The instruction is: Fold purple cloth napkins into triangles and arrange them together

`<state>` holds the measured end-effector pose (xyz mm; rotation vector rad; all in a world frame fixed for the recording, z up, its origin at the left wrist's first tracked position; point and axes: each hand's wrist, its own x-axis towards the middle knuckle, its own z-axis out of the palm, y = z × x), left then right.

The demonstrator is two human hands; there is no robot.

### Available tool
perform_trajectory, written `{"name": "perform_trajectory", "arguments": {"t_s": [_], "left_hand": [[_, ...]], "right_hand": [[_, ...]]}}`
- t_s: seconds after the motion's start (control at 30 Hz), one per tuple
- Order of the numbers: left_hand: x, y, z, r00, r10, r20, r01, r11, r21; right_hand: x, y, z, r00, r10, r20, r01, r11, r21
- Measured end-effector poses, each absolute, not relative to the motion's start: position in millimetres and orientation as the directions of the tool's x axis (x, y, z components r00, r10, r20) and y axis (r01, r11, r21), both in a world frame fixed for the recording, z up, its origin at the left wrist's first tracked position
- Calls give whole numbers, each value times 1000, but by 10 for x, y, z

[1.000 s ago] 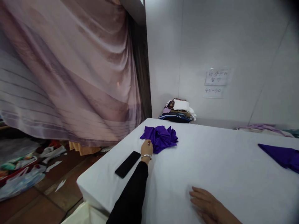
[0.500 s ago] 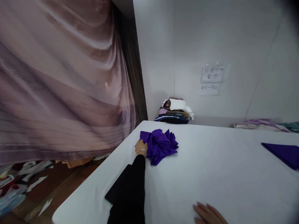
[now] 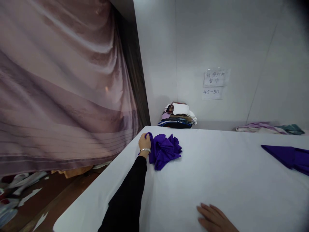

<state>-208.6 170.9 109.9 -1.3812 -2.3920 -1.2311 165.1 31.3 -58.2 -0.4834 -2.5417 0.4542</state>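
The left hand (image 3: 145, 141) grips an edge of the crumpled purple cloth (image 3: 165, 153) near the far left corner of the tabletop (image 3: 217, 174); the right hand (image 3: 215, 217) is open, palm down

A pinkish curtain (image 3: 72, 80) hangs above a brown floor (image 3: 59, 190) — beside it, a grey wall (image 3: 231, 38) bears paper notes (image 3: 213, 80).

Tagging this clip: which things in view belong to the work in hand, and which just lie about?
Part of the work:
- crumpled purple cloth, gripped by the left hand
- second purple cloth, probably
- white table

Apparently lying about:
- piled fabrics
- lilac fabric
- white scraps
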Motion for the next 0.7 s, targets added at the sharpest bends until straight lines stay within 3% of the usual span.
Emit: {"name": "perform_trajectory", "arguments": {"t_s": [0.17, 0.3, 0.4, 0.5, 0.6, 0.7], "left_hand": [[-1297, 1318, 1605, -298, 723, 623, 866, -69, 495], [-614, 866, 1806, 3, 748, 663, 944, -221, 245], [-226, 587, 1836, 123, 800, 587, 933, -295, 206], [30, 382, 1828, 177, 821, 543, 857, -400, 324], [196, 220, 1840, 201, 867, 457, 659, -465, 592], [345, 86, 1879, 274, 921, 278, 398, -371, 839]], "right_hand": [[1686, 168, -377, -663, 705, 252, 388, 612, -689], [1668, 202, -301, -491, 827, 275, 211, 419, -883], [1669, 236, -275, -403, 858, 318, 147, 404, -903], [1735, 229, -215, -185, 930, 316, 228, 354, -907], [1890, 212, -112, 17, 930, 368, 269, 350, -897], [2091, 194, 7, 132, 888, 441, 323, 382, -866]]}}
